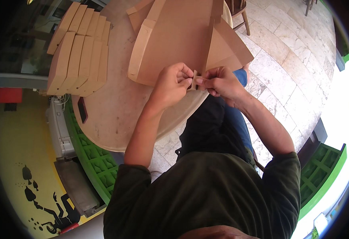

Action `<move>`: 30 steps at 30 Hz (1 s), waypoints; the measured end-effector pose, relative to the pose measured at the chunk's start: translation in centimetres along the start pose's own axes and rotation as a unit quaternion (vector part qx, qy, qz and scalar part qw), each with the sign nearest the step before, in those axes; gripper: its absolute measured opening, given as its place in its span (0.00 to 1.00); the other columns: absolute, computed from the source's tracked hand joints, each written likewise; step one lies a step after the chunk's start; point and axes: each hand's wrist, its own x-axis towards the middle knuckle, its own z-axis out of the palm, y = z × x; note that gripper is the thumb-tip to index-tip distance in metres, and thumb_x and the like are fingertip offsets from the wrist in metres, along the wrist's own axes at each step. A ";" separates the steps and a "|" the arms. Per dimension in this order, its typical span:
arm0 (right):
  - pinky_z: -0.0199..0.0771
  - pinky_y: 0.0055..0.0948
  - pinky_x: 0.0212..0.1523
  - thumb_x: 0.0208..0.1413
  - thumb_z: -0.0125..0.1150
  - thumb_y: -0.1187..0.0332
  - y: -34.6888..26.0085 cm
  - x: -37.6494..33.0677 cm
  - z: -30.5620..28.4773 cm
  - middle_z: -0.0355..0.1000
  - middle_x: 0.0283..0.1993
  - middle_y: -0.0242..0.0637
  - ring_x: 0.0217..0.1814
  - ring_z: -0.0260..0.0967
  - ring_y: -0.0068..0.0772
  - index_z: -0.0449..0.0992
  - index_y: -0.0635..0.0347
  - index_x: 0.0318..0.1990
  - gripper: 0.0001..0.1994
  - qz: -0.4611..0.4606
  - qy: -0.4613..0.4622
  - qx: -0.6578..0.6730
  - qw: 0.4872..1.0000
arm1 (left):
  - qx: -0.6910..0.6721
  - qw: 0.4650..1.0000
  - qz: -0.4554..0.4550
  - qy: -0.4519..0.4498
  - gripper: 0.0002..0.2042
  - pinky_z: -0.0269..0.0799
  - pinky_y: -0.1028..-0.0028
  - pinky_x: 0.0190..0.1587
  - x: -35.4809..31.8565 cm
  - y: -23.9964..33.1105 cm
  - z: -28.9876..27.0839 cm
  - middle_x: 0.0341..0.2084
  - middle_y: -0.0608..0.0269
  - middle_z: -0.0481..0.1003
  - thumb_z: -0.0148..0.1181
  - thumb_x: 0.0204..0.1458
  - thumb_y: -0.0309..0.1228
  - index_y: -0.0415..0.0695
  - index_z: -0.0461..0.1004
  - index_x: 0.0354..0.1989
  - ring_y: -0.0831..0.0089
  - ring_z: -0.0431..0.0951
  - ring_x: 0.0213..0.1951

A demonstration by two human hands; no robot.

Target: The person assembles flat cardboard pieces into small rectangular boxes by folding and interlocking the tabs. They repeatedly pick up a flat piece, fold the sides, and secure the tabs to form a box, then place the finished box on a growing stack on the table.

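A partly folded brown cardboard box [178,44] lies open on the round table [114,115], its side panels raised or splayed out. At its near right corner, a small cardboard flap [196,81] stands between my two hands. My left hand [171,84] is closed in a pinch at the left of this flap, with thumb and forefinger on its edge. From the other side my right hand [223,84] grips the flap, its thumb lying across the cardboard and its other fingers curled behind. My fingers partly hide the corner.
Several closed cardboard boxes [80,59] stand on edge in two rows at the table's left. A dark phone [82,110] lies near the left rim. Behind the table at the right is a wooden chair [243,18] on the tiled floor [278,71].
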 end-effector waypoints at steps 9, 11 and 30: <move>0.74 0.23 0.27 0.65 0.70 0.68 -0.3 -0.6 -0.3 0.79 0.31 0.37 0.28 0.76 0.24 0.79 0.68 0.36 0.11 -0.010 -0.010 -0.027 1.000 | 0.021 0.997 -0.021 -0.068 0.06 0.78 0.75 0.46 1.5 0.9 -0.7 0.41 0.59 0.81 0.60 0.64 0.18 0.33 0.77 0.48 0.75 0.82 0.42; 0.79 0.23 0.30 0.68 0.66 0.69 -0.4 -0.8 -0.4 0.80 0.33 0.37 0.32 0.80 0.25 0.78 0.66 0.39 0.08 -0.018 -0.003 -0.023 1.000 | 0.073 0.994 -0.008 -0.087 0.06 0.78 0.74 0.46 2.0 0.8 -0.9 0.41 0.59 0.81 0.59 0.65 0.19 0.33 0.77 0.47 0.75 0.82 0.42; 0.79 0.25 0.30 0.70 0.65 0.61 -0.3 -1.4 -0.1 0.79 0.34 0.38 0.29 0.78 0.25 0.78 0.68 0.40 0.15 0.006 0.017 -0.033 0.999 | -0.082 0.964 -0.093 -0.234 0.01 0.76 0.72 0.41 4.4 0.2 -2.2 0.34 0.62 0.79 0.57 0.66 0.21 0.40 0.74 0.41 0.76 0.79 0.36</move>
